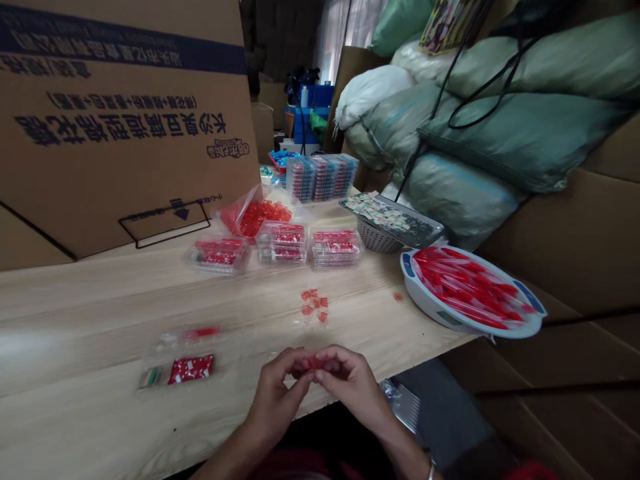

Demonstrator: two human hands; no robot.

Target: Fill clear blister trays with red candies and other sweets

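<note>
My left hand [284, 387] and my right hand [347, 381] meet at the table's front edge, fingertips pinched together on a small translucent red piece [314, 363]. Fingers cover most of it, so its full shape is hidden. Just beyond the hands lie several similar red plastic pieces [314, 303] in a loose cluster. To the left, an open clear plastic case [165, 353] rests flat on the table. Inside are a red packet [191, 369], a small striped green item [150, 378] and a red stick-like item [201, 332].
Filled clear cases [283, 243] stand in stacks behind, beside a bag of red pieces [263, 217]. At right are a white basin [435, 303] of red wrapped items and a tray [425, 230] on a perforated basket. A large carton [125, 167] stands at left; sacks [500, 133] fill the back right.
</note>
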